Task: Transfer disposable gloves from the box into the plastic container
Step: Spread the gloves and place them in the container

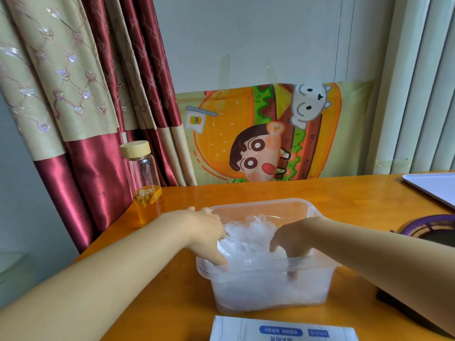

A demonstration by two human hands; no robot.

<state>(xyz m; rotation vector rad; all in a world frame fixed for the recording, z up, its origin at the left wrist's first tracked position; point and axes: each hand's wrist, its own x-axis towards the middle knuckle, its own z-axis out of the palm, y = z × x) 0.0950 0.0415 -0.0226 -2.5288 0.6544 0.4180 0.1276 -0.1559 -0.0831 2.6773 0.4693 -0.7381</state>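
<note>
Gloves [248, 232], crinkly film, fill translucent container [258, 202]; left hand [206, 232], right hand [295, 237] press, fingers straight.

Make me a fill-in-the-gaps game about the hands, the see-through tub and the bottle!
1. The left hand and right hand both reach into the plastic container, onto a heap of clear ____.
2. The glass bottle stands on the container's ____ side.
3. The container, the bottle and the box all sit on an orange ____.

Missing words: gloves; left; table.
</note>
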